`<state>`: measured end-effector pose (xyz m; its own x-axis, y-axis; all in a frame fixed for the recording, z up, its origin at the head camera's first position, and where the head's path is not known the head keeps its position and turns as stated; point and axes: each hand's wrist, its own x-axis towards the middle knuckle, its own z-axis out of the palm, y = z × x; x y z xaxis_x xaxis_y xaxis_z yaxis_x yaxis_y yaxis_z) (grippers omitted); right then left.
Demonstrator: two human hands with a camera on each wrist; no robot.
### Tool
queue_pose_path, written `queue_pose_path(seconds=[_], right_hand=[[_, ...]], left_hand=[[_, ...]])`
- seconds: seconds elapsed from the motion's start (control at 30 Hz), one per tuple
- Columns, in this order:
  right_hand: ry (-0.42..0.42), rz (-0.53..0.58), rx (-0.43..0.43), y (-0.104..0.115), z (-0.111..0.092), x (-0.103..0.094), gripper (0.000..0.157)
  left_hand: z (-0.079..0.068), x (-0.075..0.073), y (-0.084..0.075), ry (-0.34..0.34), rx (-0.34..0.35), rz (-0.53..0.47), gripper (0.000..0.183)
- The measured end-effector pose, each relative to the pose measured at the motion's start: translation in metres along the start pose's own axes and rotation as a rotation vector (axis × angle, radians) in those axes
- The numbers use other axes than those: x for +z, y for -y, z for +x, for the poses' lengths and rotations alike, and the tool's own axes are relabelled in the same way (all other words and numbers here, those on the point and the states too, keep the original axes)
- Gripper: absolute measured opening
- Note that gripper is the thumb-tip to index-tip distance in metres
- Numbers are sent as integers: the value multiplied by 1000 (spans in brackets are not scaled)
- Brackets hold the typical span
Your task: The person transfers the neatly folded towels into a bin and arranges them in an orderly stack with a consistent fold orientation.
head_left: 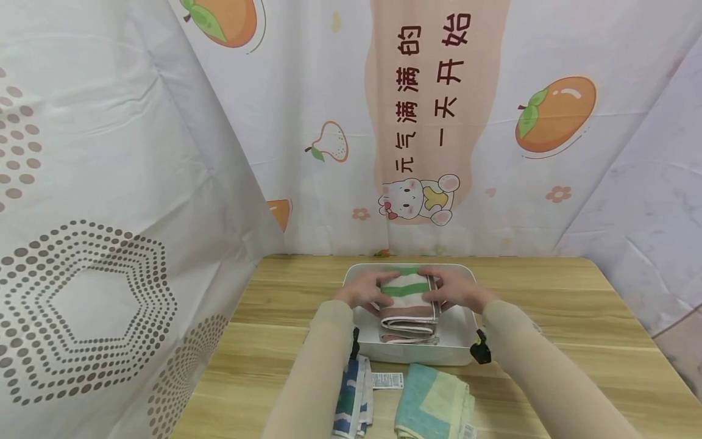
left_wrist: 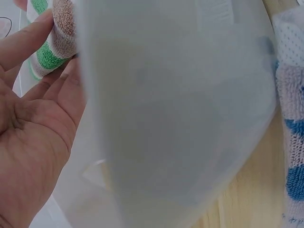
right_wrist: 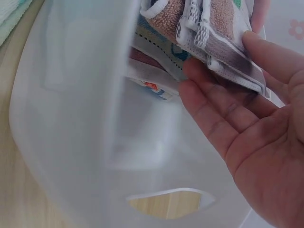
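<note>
Both hands hold a folded striped towel [head_left: 406, 299] in green, white and brown, inside a translucent white plastic bin [head_left: 373, 350]. My left hand [head_left: 364, 291] grips the towel's left side, thumb on top and fingers beneath, as the left wrist view shows. On the opposite side my right hand [head_left: 457, 291] pinches the layered edge, its thumb above and its other fingers under the fold [right_wrist: 223, 42]. Below this towel, another folded cloth [right_wrist: 156, 64] with a dotted line and a coloured patch lies in the bin.
In front of the bin lie a folded blue-and-white towel [head_left: 353, 399] and a folded teal-and-yellow towel [head_left: 433, 405] on the wooden table [head_left: 543, 292]. A white printed label [head_left: 387, 381] is between them. A printed curtain [head_left: 329, 201] hangs behind the table.
</note>
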<state>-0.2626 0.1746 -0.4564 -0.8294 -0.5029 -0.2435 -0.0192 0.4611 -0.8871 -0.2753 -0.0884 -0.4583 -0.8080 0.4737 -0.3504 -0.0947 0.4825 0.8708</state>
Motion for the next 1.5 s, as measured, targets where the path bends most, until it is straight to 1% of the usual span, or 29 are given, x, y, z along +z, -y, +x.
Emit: queue_pose_path(seconds=[0.13, 0.3, 0.5, 0.8, 1.03, 1.17, 1.27, 1.5], right_hand=[[2, 6, 6, -1, 0, 3, 75], [3, -19, 29, -3, 1, 7, 78], [1, -34, 54, -5, 2, 12, 79], [22, -74, 115, -7, 2, 15, 79], [31, -105, 137, -9, 3, 16, 79], [33, -143, 149, -9, 3, 18, 78], [32, -200, 143, -8, 3, 19, 78], [15, -299, 154, -4, 1, 23, 79]], left_hand=[[-1, 2, 1, 2, -20, 26, 79], [-2, 4, 2, 23, -44, 31, 83], [0, 6, 5, 43, -67, 39, 83], [1, 8, 6, 81, -115, 89, 82], [3, 10, 8, 88, -129, 119, 82], [4, 12, 10, 99, -144, 139, 84], [5, 13, 10, 104, -154, 149, 85], [2, 15, 8, 106, -171, 173, 86]])
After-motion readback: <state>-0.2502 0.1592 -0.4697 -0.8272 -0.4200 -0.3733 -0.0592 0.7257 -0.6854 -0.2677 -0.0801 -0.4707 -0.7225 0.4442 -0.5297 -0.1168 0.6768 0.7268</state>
